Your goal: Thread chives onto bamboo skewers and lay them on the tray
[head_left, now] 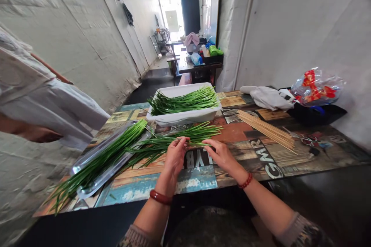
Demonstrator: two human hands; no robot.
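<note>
A loose pile of garlic chives (pixel 162 144) lies on the table in front of me. My left hand (pixel 176 156) is closed, thumb and fingertips pinched on a few stalks at the pile's near side. The fingers of my right hand (pixel 220 154) pinch the pale ends of the same stalks, a short way to the right. Behind the pile stands a white plastic tub (pixel 185 117) filled with more chives. To the left, a clear tray (pixel 106 180) holds a long bundle of chives (pixel 113 154) that hangs over its near end. Bamboo skewers (pixel 266 131) lie to the right.
Scissors (pixel 308 139) lie beyond the skewers. A white cloth cap (pixel 269 98) and a clear plastic bag with red print (pixel 314 87) rest at the back right. A person in light trousers (pixel 60 104) stands at the left. Another table (pixel 199 65) stands farther back.
</note>
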